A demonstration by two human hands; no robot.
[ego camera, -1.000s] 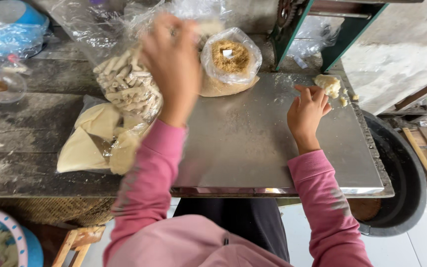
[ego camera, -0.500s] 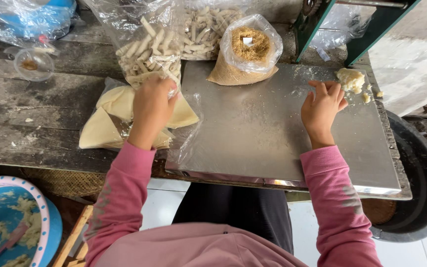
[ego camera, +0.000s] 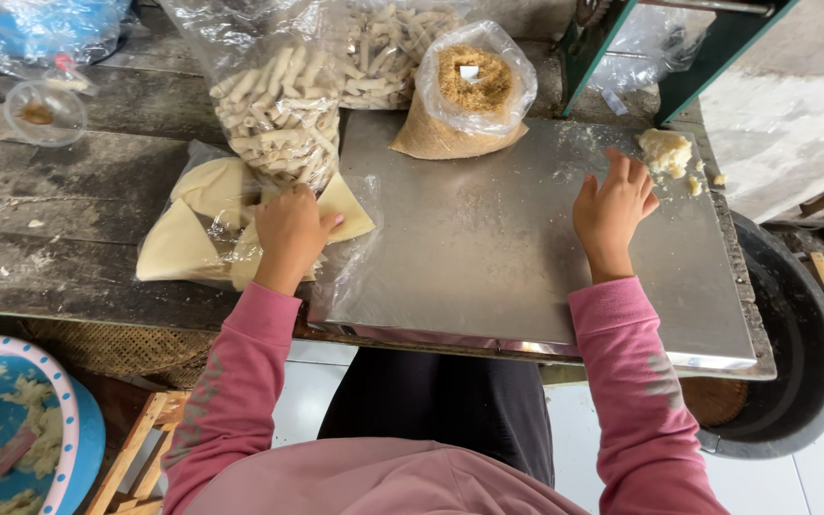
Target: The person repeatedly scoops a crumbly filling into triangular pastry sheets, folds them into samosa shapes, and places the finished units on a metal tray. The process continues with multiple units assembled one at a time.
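My left hand (ego camera: 290, 235) rests on a pile of pale triangular dough sheets (ego camera: 204, 224) lying in clear plastic on the wooden table, fingers curled over one sheet. My right hand (ego camera: 612, 207) lies flat and open on the steel work plate (ego camera: 488, 257), just left of a lump of pale dough (ego camera: 667, 151) at the plate's far right corner. Both arms wear pink sleeves.
A clear bag of rolled pastry sticks (ego camera: 278, 105) and a bag of brown filling (ego camera: 469, 91) stand at the back. A small plastic cup (ego camera: 45, 110) sits far left. A blue bowl (ego camera: 11, 439) is lower left, a black tub (ego camera: 793, 362) lower right.
My left hand has come down from the bag of pastry sticks to the triangular sheets. My right hand has stayed near the dough lump. The view has shifted slightly.
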